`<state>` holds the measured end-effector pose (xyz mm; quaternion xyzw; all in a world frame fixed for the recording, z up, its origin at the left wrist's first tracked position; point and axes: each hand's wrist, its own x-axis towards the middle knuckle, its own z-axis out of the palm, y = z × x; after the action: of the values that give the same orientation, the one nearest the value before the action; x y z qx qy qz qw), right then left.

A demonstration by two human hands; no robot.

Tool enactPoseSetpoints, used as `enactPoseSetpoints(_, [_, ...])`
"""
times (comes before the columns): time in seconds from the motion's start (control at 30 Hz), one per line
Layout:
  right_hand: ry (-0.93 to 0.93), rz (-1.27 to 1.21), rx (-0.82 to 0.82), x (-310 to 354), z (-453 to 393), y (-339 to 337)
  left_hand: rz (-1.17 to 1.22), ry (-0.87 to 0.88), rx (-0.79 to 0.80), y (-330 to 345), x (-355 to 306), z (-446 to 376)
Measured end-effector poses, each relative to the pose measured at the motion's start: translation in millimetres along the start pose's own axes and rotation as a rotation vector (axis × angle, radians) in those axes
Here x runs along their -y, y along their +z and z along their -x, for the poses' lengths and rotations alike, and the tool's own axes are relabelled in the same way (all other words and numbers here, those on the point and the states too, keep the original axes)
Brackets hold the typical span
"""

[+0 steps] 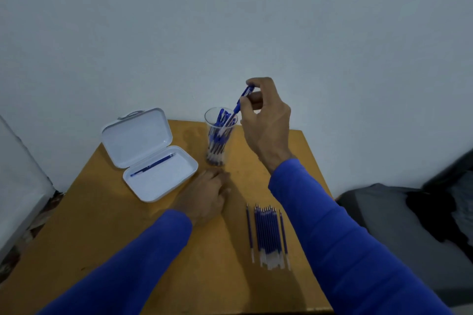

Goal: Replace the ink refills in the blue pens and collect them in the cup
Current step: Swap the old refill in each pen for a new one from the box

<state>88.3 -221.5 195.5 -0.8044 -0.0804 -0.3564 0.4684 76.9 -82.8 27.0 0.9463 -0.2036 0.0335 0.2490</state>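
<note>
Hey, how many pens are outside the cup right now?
2. One pen lies in the open white box. The right hand holds another pen over the cup, tip lowered inside. None seem hidden.

text: none readable | labels: none | brands: none | numbers: none | signs: none

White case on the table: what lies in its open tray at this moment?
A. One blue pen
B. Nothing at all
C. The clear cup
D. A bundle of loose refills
A. The white case stands open with a single blue pen lying slantwise in its tray; the loose refills lie on the table nearer the person, and the clear cup stands beside the case.
</note>
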Motion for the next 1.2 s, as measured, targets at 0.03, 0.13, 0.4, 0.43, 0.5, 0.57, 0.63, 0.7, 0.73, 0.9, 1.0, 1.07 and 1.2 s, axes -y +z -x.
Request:
enactPoseSetpoints(0.03, [-0.011,-0.022,-0.018,1,-6,2,-0.009,0.003,0.001,2,1,-4])
enactPoseSetpoints(0.13, [-0.064,-0.048,-0.059,-2,-20,10,-0.037,0.023,-0.006,8,7,-10])
enactPoseSetpoints(0.4, [-0.079,0.167,0.165,-41,-29,46,-0.052,0.042,-0.055,20,17,-10])
enactPoseSetpoints(0.43, [-0.070,0.231,0.207,-45,-29,49,-0.055,0.046,-0.055,21,18,-10])
enactPoseSetpoints(0.5, [-0.042,0.367,0.294,-50,-29,52,-0.059,0.045,-0.047,22,19,-10])
enactPoseSetpoints(0.57, [-0.020,0.446,0.363,-54,-29,54,-0.062,0.043,-0.044,24,20,-11])
enactPoseSetpoints(0.63, [0.004,0.472,0.399,-57,-28,56,-0.067,0.040,-0.043,25,21,-11])
enactPoseSetpoints(0.7, [0.026,0.460,0.407,-60,-27,58,-0.074,0.036,-0.040,25,21,-11])
enactPoseSetpoints(0.73, [0.030,0.456,0.404,-60,-26,58,-0.080,0.036,-0.042,25,21,-10])
enactPoseSetpoints(0.9, [0.003,0.450,0.368,-61,-20,47,-0.099,0.046,-0.048,27,22,-11])
enactPoseSetpoints(1.0, [0.022,0.430,0.328,-63,-13,32,-0.091,0.065,-0.065,28,24,-11])
enactPoseSetpoints(1.07, [0.055,0.428,0.302,-70,-5,20,-0.077,0.078,-0.078,28,24,-10])
enactPoseSetpoints(1.2, [0.224,0.528,0.316,-104,12,-5,-0.072,0.082,-0.083,28,25,-11])
